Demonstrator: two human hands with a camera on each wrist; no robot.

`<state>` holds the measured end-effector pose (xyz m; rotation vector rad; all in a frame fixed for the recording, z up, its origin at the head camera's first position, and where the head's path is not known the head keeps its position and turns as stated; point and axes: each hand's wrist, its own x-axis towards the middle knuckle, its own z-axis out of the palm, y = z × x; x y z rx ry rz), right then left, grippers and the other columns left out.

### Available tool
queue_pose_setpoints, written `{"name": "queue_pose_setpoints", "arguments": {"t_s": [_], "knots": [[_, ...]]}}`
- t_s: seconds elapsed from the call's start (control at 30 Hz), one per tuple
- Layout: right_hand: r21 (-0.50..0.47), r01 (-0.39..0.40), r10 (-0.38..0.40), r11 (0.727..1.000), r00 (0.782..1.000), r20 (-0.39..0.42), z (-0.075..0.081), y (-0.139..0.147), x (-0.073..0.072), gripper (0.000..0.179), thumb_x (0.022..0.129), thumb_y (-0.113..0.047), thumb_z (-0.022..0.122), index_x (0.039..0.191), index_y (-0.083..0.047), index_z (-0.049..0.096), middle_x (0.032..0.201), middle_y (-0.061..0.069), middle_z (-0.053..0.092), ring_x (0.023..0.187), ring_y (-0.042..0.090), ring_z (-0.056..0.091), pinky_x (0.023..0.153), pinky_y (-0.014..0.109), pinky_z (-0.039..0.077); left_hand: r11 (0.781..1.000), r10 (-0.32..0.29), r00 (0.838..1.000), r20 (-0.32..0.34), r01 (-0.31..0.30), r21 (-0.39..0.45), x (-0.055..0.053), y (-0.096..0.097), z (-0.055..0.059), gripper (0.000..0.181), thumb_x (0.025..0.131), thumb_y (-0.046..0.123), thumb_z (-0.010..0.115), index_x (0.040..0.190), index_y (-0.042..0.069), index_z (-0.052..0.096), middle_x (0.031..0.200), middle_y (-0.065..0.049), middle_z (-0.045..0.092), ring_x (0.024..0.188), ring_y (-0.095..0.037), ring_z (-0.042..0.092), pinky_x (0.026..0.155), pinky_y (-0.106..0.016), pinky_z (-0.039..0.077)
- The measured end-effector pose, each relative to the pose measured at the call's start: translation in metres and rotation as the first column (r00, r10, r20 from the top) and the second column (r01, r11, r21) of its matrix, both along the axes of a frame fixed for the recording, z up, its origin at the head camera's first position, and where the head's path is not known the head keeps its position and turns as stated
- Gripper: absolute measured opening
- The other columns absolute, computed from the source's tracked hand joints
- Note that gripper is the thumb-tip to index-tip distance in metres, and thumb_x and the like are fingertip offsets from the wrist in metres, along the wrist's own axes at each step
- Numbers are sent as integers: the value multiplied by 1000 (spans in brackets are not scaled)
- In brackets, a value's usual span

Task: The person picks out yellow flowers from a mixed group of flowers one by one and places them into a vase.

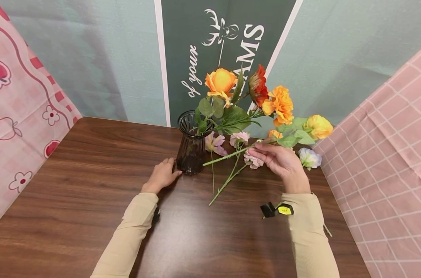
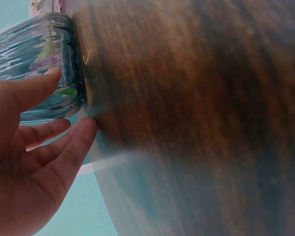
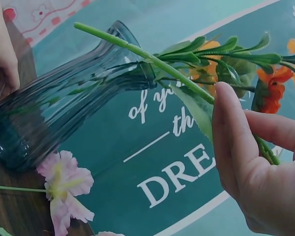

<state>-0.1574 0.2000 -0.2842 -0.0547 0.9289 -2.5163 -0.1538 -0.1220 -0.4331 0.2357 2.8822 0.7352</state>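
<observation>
A dark ribbed glass vase [image 1: 192, 154] stands upright on the table, holding an orange rose [image 1: 220, 82], a red flower [image 1: 259, 87] and a ruffled orange flower [image 1: 280, 106]. My left hand [image 1: 161, 175] is at the vase's base on its left side, thumb and fingers fairly straight. In the left wrist view the thumb overlaps the glass [image 2: 39, 54]. To the right of the vase, my right hand [image 1: 283, 162] pinches the green stem [image 3: 152, 60] of a yellow flower [image 1: 319, 126]. That stem slants across in front of the vase, its cut end pointing left.
Pink flowers [image 1: 215, 144] with long stems lie on the table [image 1: 92, 185] right of the vase. A pale blue flower [image 1: 309, 158] lies by the right edge. Near my right sleeve is a black piece with a yellow label [image 1: 284, 209]. Fabric hangs around the table.
</observation>
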Motion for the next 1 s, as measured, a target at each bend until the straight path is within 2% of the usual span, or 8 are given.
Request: {"name": "queue_pose_setpoints", "arguments": {"t_s": [0.2, 0.5, 0.63, 0.77, 1.0], "knots": [[-5, 22, -22, 1000, 999, -45, 8, -6, -5, 37, 88, 23, 25, 74, 14, 58, 73, 25, 59, 81, 36, 64, 81, 42, 50, 1000, -10, 1000, -14, 10, 1, 0, 0, -1, 56, 90, 26, 59, 127, -12, 42, 121, -30, 48, 106, -43, 50, 88, -50, 41], [-120, 24, -32, 993, 998, -60, 13, -16, -13, 25, 85, 24, 39, 73, 17, 60, 72, 29, 60, 84, 40, 63, 81, 45, 49, 1000, -9, 1000, -25, 9, 3, 0, 0, -2, 57, 89, 27, 60, 127, -12, 42, 122, -30, 48, 109, -43, 49, 90, -50, 40], [-141, 43, -51, 989, 998, -49, 15, -20, -14, 28, 85, 25, 37, 71, 17, 59, 72, 30, 60, 85, 41, 63, 82, 46, 49, 1000, -7, 1000, -14, 7, 2, 0, 0, -3, 57, 89, 27, 59, 128, -12, 41, 124, -31, 46, 110, -43, 48, 91, -51, 40], [-140, 97, -100, 985, 995, -16, 18, -23, -15, 34, 87, 23, 32, 69, 16, 59, 72, 30, 59, 83, 41, 63, 82, 44, 49, 1000, -6, 1000, -3, 6, 2, 0, -1, -2, 58, 90, 27, 59, 129, -12, 40, 125, -31, 45, 111, -43, 47, 91, -51, 39], [-142, 143, -143, 979, 990, 9, 20, -26, -17, 43, 90, 19, 24, 72, 16, 62, 73, 29, 59, 81, 41, 63, 82, 44, 49, 1000, -14, 1000, 1, 14, -4, 0, 0, -1, 58, 90, 27, 58, 129, -13, 39, 126, -32, 44, 111, -44, 47, 91, -51, 40]]}}
